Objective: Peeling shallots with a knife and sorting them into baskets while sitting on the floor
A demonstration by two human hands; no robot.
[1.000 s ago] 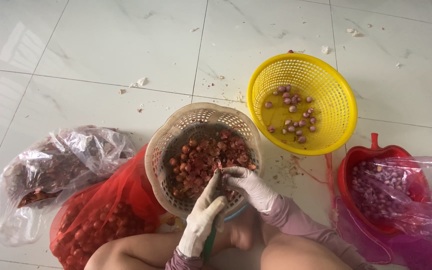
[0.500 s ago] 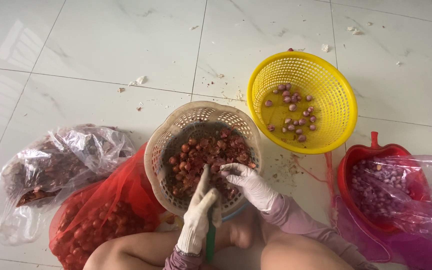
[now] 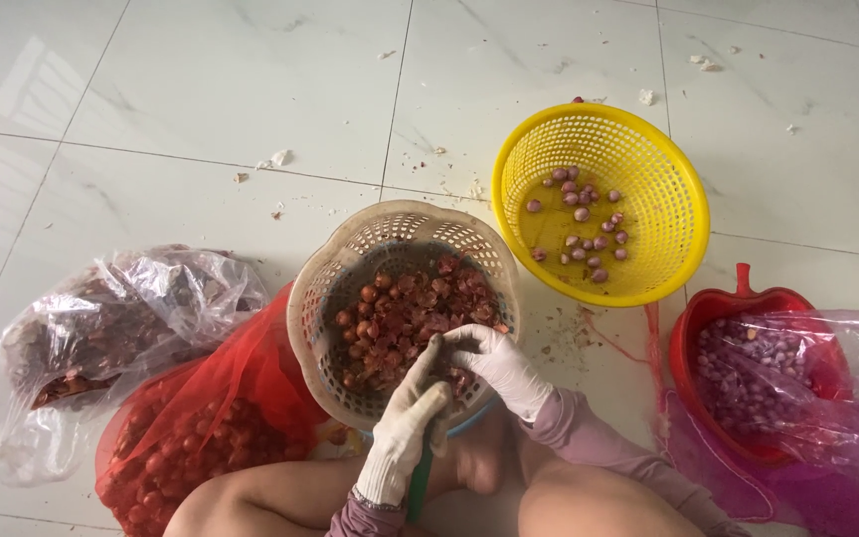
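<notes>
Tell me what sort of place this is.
Likely a home or small workshop floor used for food preparation. A person sits on pale floor tiles, gloved hands over a beige basket of shallots, with a yellow basket of peeled bulbs and a red mesh sack beside.

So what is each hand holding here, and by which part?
The left hand grips a green-handled tool by its handle. The right hand pinches something small over the beige basket; what and where cannot be told.

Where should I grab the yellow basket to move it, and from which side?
Probably by the near rim of the yellow basket, coming from the side nearest the right hand. It sits upright and open on the floor; the rolled rim is free all round, and the peeled shallots lie low inside.
</notes>
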